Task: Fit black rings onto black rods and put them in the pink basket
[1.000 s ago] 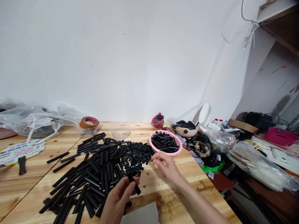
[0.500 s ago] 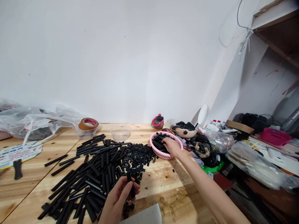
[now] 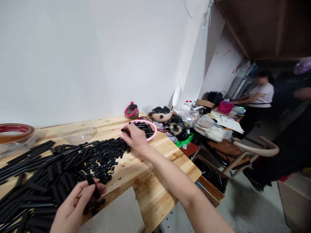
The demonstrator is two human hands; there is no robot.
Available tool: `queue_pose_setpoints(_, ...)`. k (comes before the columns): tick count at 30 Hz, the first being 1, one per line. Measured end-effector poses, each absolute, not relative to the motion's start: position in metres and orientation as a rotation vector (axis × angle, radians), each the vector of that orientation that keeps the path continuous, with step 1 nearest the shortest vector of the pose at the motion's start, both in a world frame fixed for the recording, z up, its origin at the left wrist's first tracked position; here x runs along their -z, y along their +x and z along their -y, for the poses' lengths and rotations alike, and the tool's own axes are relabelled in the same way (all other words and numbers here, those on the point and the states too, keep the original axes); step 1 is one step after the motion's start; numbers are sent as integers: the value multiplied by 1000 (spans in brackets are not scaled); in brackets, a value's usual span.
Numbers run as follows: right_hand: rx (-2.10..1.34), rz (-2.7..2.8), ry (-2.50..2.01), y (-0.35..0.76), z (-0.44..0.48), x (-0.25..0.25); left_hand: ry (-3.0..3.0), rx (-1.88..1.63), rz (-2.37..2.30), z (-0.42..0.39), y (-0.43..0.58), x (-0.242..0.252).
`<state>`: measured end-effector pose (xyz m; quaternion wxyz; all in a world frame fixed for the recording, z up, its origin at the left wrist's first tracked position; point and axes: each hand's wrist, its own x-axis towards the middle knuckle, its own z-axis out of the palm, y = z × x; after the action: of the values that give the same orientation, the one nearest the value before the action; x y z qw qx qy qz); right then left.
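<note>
My left hand (image 3: pixel 73 202) is at the lower left, its fingers shut on a short black tube (image 3: pixel 93 187). Under it lie a few cut pieces (image 3: pixel 93 207) beside a large pile of long black tubes (image 3: pixel 48 174). A heap of short black pieces (image 3: pixel 107 158) spreads across the wooden table (image 3: pixel 150 171). My right hand (image 3: pixel 136 137) reaches over the left rim of a pink plastic basket (image 3: pixel 155 131) of black tubes. Its fingers appear closed on one black tube (image 3: pixel 123 130). The hand hides part of the basket.
A tape roll (image 3: pixel 16 129) and clear plastic bowl (image 3: pixel 77 135) stand at the back. Bags, cables and boxes crowd the far table end. Beyond the near table edge, a person (image 3: pixel 261 97) works at a distant bench, and a wooden chair (image 3: pixel 257 149) stands nearby.
The view has swung right, showing more of the room. My right hand has moved from the table into the basket and now sits at its left rim. My left hand still holds the short tube.
</note>
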<state>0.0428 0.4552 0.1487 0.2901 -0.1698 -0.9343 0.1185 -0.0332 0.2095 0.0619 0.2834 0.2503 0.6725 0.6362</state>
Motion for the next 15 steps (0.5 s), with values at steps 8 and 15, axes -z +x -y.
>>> queue_pose_setpoints(8,-1242,2084,-191,105,-376,-79,710,-1758,-1764,-184,1,-86)
queue_pose_setpoints(15,-1762,1897,-246,133,-345,-63,746,-1751,-1518,-139,89,-91)
